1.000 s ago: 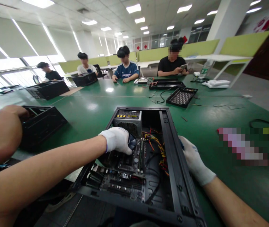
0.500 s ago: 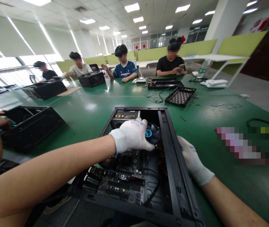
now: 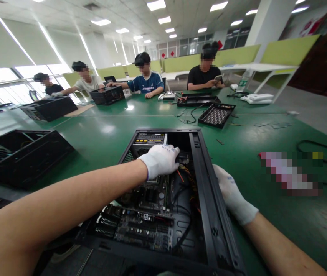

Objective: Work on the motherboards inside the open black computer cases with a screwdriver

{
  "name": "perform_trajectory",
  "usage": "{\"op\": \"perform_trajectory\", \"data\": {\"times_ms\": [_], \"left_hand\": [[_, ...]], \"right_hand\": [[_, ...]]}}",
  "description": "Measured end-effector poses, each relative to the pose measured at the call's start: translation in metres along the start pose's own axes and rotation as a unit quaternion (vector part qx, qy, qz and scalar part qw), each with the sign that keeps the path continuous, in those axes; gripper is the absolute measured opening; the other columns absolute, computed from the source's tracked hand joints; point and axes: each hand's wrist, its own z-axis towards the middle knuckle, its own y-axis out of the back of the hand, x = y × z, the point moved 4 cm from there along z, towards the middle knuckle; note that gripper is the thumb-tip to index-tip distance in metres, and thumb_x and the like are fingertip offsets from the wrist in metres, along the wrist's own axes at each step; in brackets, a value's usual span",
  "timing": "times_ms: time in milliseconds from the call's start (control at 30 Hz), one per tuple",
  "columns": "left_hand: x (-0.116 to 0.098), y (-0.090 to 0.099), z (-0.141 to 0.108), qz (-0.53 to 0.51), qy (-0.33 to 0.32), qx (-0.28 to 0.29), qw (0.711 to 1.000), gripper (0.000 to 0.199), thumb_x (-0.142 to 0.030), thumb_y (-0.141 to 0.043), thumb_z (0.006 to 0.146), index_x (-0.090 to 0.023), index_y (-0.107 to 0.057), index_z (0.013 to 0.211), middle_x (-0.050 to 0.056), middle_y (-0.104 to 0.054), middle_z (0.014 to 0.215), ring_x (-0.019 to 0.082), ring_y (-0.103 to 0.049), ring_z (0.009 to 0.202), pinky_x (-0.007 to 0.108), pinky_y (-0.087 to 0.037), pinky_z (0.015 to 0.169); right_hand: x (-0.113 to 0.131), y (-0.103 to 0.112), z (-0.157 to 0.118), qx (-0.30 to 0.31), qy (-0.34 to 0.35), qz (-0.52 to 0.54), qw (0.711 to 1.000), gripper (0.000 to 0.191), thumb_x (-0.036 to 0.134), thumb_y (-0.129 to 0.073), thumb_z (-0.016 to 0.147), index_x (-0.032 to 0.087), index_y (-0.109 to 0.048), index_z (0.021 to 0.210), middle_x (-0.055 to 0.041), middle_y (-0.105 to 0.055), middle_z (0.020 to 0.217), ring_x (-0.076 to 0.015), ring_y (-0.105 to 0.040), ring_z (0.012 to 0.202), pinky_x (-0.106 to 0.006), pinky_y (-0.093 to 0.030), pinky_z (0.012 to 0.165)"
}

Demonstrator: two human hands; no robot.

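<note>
An open black computer case [image 3: 213, 214] lies in front of me, its circuit board [image 3: 143, 230] facing up. My left hand [image 3: 163, 159], in a white glove, reaches into the upper part of the case below the power supply [image 3: 149, 138]. Its fingers curl downward together; what they hold is hidden under the hand. Beside the fingertips run coloured wires [image 3: 185, 172]. My right hand [image 3: 231, 191], also gloved, lies against the outer right side of the case, with its fingers mostly hidden by the wall.
Another open case [image 3: 33, 157] stands at the left, a person's hand at its far edge. Across the green table [image 3: 108, 126] sit several people with more cases. Black trays [image 3: 217, 115] and cables lie beyond my case; a blurred-out item [image 3: 290, 172] is at the right.
The fan with the blue centre, seen under my left hand before, is out of sight, and wires show there. My left hand's fingers have drawn closer together. My right hand remains beside the case.
</note>
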Motion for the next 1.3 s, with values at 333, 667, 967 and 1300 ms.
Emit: {"op": "perform_trajectory", "data": {"times_ms": [333, 667, 967, 1300], "left_hand": [[0.016, -0.007, -0.033, -0.042, 0.004, 0.075, 0.996, 0.035, -0.041, -0.062, 0.084, -0.018, -0.073, 0.109, 0.013, -0.078, 0.103, 0.034, -0.074, 0.1, 0.042, -0.059, 0.086], [0.03, -0.044, -0.027, -0.011, -0.018, 0.198, 0.98, 0.047, -0.022, -0.065, 0.083, -0.012, -0.065, 0.128, 0.018, -0.071, 0.13, 0.032, -0.07, 0.119, 0.037, -0.057, 0.099], [0.028, -0.057, -0.026, -0.015, -0.043, 0.236, 0.971, 0.063, -0.021, -0.074, 0.077, -0.011, -0.06, 0.137, 0.02, -0.066, 0.139, 0.034, -0.065, 0.126, 0.038, -0.053, 0.107], [0.027, -0.062, -0.023, 0.003, -0.041, 0.23, 0.972, 0.075, -0.023, -0.078, 0.073, -0.01, -0.055, 0.143, 0.022, -0.063, 0.141, 0.035, -0.065, 0.125, 0.038, -0.055, 0.104]], "right_hand": [[0.0, 0.001, -0.001, -0.002, -0.009, 0.001, 1.0, 0.041, 0.056, -0.057, 0.093, 0.025, -0.069, 0.117, -0.0112, -0.074, 0.12, -0.0329, -0.068, 0.114, -0.047, -0.057, 0.097], [-0.001, 0.001, -0.002, 0.002, -0.006, -0.007, 1.0, 0.04, 0.056, -0.055, 0.094, 0.023, -0.07, 0.112, -0.0125, -0.075, 0.115, -0.0324, -0.07, 0.107, -0.046, -0.059, 0.09], [0.002, 0.002, -0.002, -0.02, 0.014, -0.005, 1.0, 0.04, 0.057, -0.057, 0.093, 0.024, -0.072, 0.111, -0.012, -0.077, 0.109, -0.0335, -0.071, 0.105, -0.047, -0.059, 0.09], [0.0, 0.001, -0.004, -0.008, 0.01, 0.014, 1.0, 0.036, 0.05, -0.056, 0.094, 0.027, -0.07, 0.117, -0.0106, -0.075, 0.118, -0.0341, -0.071, 0.11, -0.051, -0.058, 0.097]]}}
